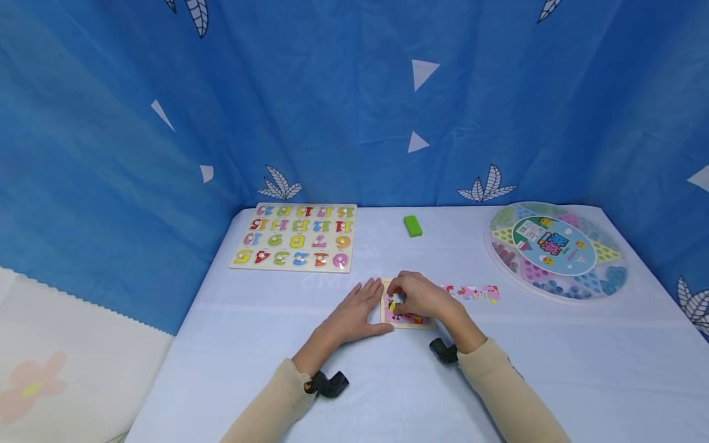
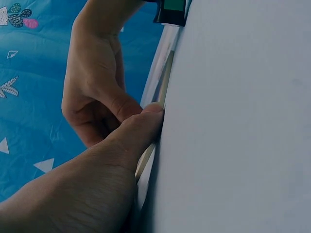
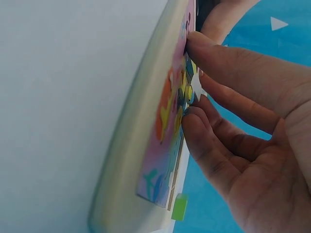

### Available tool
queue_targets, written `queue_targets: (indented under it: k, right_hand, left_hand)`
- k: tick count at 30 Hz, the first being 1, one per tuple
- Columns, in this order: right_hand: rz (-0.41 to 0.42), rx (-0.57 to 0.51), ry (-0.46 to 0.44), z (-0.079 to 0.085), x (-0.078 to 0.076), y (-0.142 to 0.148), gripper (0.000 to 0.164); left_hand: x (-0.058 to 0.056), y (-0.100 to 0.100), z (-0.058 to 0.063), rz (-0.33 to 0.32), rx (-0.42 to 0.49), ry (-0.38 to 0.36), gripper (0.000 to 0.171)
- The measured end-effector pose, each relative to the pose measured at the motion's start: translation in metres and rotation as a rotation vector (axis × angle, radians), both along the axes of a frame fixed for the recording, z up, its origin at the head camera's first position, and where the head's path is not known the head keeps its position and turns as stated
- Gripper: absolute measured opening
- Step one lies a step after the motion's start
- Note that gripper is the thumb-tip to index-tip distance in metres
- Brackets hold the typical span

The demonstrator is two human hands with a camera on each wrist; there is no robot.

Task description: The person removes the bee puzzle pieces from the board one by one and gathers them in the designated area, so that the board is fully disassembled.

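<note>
Left hand [image 1: 351,316], fingers straight, touching a puzzle board [image 1: 408,326] — right hand [image 1: 423,295] pinching a piece [image 3: 196,87], green block [image 1: 412,226] beyond

Person, long beige sleeves, black wrist-worn units, bare hands.
Left sleeve [image 1: 271,403] at 7 o'clock in head view, plain beige, ends at the wrist; right sleeve [image 1: 512,400] between 4 and 5 o'clock, same beige, small dark marking on outer edge, too small to read. Left wrist unit [image 1: 330,384] near 6 o'clock: black, bent shape. Right wrist unit [image 1: 443,351] toward 5 o'clock: black, rounded end. Left hand [image 1: 354,314] and right hand [image 1: 422,295] uncovered.
</note>
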State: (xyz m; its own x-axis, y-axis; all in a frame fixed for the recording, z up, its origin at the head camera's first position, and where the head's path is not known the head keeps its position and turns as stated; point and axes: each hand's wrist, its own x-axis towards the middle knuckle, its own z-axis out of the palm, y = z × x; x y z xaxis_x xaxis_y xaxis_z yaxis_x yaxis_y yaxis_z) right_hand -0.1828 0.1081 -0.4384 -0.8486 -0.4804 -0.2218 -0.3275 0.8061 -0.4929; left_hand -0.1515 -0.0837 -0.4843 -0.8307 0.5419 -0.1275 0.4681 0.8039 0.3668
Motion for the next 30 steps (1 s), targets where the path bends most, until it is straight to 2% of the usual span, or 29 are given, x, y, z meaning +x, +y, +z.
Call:
queue_targets:
  k: [13, 30]
  right_hand:
    - [0.001, -0.019, -0.037, -0.0001, -0.0027, 0.001, 0.034]
    - [0.018, -0.05, -0.038, -0.0013, -0.0048, 0.0028, 0.029]
  left_hand:
    - [-0.0008, 0.0002, -0.0005, 0.002, 0.0, -0.006, 0.095]
    - [-0.0021, -0.0009, -0.0015, 0.001, -0.002, -0.002, 0.095]
